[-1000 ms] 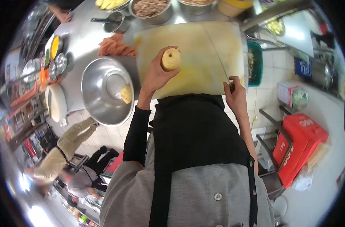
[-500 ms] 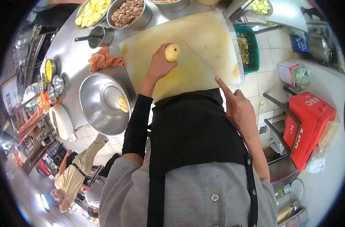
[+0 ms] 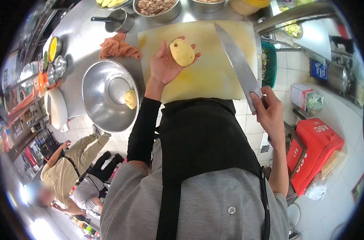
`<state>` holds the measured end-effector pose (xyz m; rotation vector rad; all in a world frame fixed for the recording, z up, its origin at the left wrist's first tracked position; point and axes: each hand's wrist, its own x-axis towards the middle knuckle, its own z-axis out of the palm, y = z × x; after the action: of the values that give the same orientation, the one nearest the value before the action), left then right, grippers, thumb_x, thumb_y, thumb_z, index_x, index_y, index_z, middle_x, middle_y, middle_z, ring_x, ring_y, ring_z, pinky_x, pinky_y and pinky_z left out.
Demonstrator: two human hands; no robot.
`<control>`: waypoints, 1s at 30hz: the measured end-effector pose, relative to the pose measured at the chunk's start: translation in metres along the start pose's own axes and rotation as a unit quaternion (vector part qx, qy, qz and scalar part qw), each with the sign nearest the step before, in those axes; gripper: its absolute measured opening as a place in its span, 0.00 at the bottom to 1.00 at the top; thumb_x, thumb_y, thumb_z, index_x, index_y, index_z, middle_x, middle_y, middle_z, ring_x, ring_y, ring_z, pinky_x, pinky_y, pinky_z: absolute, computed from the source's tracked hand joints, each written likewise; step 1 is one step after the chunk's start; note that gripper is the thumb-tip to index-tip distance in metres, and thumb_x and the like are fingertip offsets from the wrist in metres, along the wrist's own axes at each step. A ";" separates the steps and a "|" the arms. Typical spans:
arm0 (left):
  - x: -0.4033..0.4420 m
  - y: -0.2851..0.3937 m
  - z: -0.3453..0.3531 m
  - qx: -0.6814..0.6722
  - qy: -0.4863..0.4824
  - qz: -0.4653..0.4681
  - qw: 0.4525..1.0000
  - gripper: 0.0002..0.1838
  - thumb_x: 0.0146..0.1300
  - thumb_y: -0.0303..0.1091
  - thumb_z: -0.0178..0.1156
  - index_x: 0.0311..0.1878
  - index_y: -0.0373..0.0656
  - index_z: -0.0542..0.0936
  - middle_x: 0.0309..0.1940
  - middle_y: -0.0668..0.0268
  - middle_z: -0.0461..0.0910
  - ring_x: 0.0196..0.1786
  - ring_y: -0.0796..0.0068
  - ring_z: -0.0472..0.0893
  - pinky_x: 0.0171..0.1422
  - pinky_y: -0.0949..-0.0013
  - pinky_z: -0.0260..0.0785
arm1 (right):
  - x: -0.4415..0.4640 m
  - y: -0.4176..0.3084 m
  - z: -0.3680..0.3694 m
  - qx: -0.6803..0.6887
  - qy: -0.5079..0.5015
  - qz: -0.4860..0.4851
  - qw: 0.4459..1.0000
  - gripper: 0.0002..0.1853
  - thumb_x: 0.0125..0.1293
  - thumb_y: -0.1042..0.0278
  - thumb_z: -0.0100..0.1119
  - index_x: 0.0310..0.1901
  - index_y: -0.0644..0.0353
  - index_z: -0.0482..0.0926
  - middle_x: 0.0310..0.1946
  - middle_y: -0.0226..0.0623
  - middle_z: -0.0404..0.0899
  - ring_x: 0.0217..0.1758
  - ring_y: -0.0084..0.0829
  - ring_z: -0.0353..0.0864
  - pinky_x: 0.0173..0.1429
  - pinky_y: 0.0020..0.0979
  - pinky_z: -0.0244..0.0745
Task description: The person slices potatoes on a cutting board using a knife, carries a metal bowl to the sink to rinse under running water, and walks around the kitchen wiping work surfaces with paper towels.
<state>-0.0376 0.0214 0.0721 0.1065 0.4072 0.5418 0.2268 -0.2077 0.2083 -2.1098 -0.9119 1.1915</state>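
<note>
A peeled potato [image 3: 182,53] with a dark spot rests in the upturned palm of my left hand [image 3: 166,64], its fingers loosely curled around it above the cutting board [image 3: 206,86]. In my right hand [image 3: 268,110] is a large kitchen knife [image 3: 238,63], gripped by the handle end. The wide blade shows its flat side, and the tip points up and left over the board's right part. To the left stands a big steel bowl [image 3: 95,94], with another peeled potato [image 3: 130,99] lying inside near its right wall.
An orange cloth [image 3: 119,47] and a small saucepan [image 3: 120,21] sit left of the board. Behind it are a bowl of chopped meat [image 3: 158,9] and a yellow-rimmed tub [image 3: 250,6]. A green bin [image 3: 271,66] and a red box [image 3: 316,154] are at right. Two people are at lower left.
My left hand has turned palm up, tilting the potato to show its side. My right hand has moved right and rotated the knife so its flat side faces up. The view has shifted.
</note>
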 end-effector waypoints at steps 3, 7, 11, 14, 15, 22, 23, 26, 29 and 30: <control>0.002 -0.011 -0.010 -0.067 0.025 0.069 0.995 0.23 0.81 0.46 0.51 0.67 0.41 0.77 0.69 0.50 0.75 0.76 0.39 0.70 0.83 0.31 0.59 | 0.000 -0.012 -0.010 -0.093 -0.025 -0.056 0.994 0.09 0.77 0.68 0.63 0.42 0.63 0.75 0.22 0.45 0.82 0.23 0.33 0.83 0.29 0.33 0.70; 0.005 -0.007 -0.014 -0.065 0.030 0.064 0.995 0.22 0.80 0.48 0.54 0.63 0.39 0.79 0.65 0.50 0.78 0.71 0.39 0.74 0.77 0.36 0.67 | -0.006 -0.030 -0.009 -0.187 0.046 -0.220 0.956 0.10 0.77 0.72 0.61 0.57 0.55 0.82 0.27 0.44 0.84 0.24 0.40 0.83 0.29 0.39 0.73; 0.008 -0.003 0.022 0.020 0.161 0.061 0.985 0.19 0.77 0.46 0.59 0.58 0.39 0.80 0.54 0.52 0.82 0.59 0.47 0.82 0.62 0.46 0.79 | -0.024 -0.065 -0.016 -0.326 0.045 -0.235 0.915 0.32 0.71 0.80 0.61 0.73 0.38 0.78 0.28 0.40 0.83 0.26 0.40 0.83 0.32 0.42 0.76; 0.018 0.003 0.019 0.149 0.174 0.115 0.967 0.17 0.75 0.44 0.62 0.53 0.39 0.80 0.46 0.55 0.84 0.50 0.54 0.85 0.54 0.50 0.82 | -0.035 -0.077 -0.025 -0.410 0.022 -0.233 0.882 0.40 0.65 0.84 0.60 0.76 0.34 0.76 0.26 0.38 0.79 0.25 0.38 0.81 0.33 0.44 0.76; 0.019 0.005 0.024 0.171 0.179 0.106 0.963 0.16 0.74 0.43 0.62 0.53 0.40 0.80 0.45 0.56 0.84 0.49 0.56 0.85 0.53 0.50 0.82 | -0.036 -0.081 -0.026 -0.429 0.019 -0.237 0.871 0.41 0.64 0.85 0.59 0.76 0.34 0.77 0.24 0.37 0.77 0.24 0.37 0.80 0.33 0.45 0.76; 0.026 0.021 0.044 0.240 0.192 0.097 0.947 0.13 0.72 0.40 0.66 0.49 0.41 0.80 0.44 0.57 0.85 0.44 0.62 0.87 0.49 0.57 0.84 | -0.039 -0.093 -0.029 -0.491 0.024 -0.276 0.825 0.44 0.61 0.84 0.59 0.78 0.32 0.74 0.21 0.33 0.68 0.21 0.33 0.75 0.29 0.43 0.74; 0.026 0.023 0.046 0.244 0.191 0.095 0.946 0.13 0.71 0.40 0.66 0.48 0.41 0.80 0.43 0.57 0.85 0.44 0.63 0.87 0.48 0.57 0.84 | -0.038 -0.090 -0.030 -0.494 0.030 -0.292 0.818 0.46 0.60 0.83 0.61 0.79 0.31 0.72 0.21 0.32 0.66 0.20 0.31 0.75 0.27 0.41 0.75; 0.026 0.026 0.047 0.254 0.198 0.087 0.943 0.13 0.72 0.41 0.66 0.48 0.41 0.80 0.43 0.58 0.85 0.44 0.63 0.88 0.47 0.57 0.85 | -0.037 -0.088 -0.031 -0.505 0.039 -0.312 0.804 0.48 0.58 0.81 0.63 0.80 0.30 0.70 0.21 0.30 0.66 0.20 0.29 0.74 0.26 0.39 0.75; 0.025 0.028 0.050 0.268 0.200 0.077 0.939 0.13 0.72 0.41 0.66 0.49 0.42 0.80 0.43 0.58 0.85 0.44 0.63 0.88 0.46 0.55 0.85 | -0.040 -0.091 -0.032 -0.519 0.042 -0.311 0.795 0.47 0.58 0.81 0.62 0.80 0.30 0.70 0.21 0.30 0.66 0.20 0.28 0.75 0.26 0.39 0.75; 0.025 0.029 0.050 0.269 0.200 0.074 0.939 0.13 0.72 0.41 0.66 0.49 0.42 0.79 0.43 0.59 0.85 0.44 0.62 0.88 0.46 0.55 0.85 | -0.041 -0.092 -0.033 -0.524 0.043 -0.310 0.792 0.47 0.59 0.81 0.62 0.80 0.30 0.70 0.21 0.30 0.66 0.21 0.28 0.75 0.26 0.38 0.75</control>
<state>-0.0119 0.0593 0.1150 0.5645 0.9475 0.5903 0.2133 -0.1861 0.3111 -2.1893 -2.3648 0.1782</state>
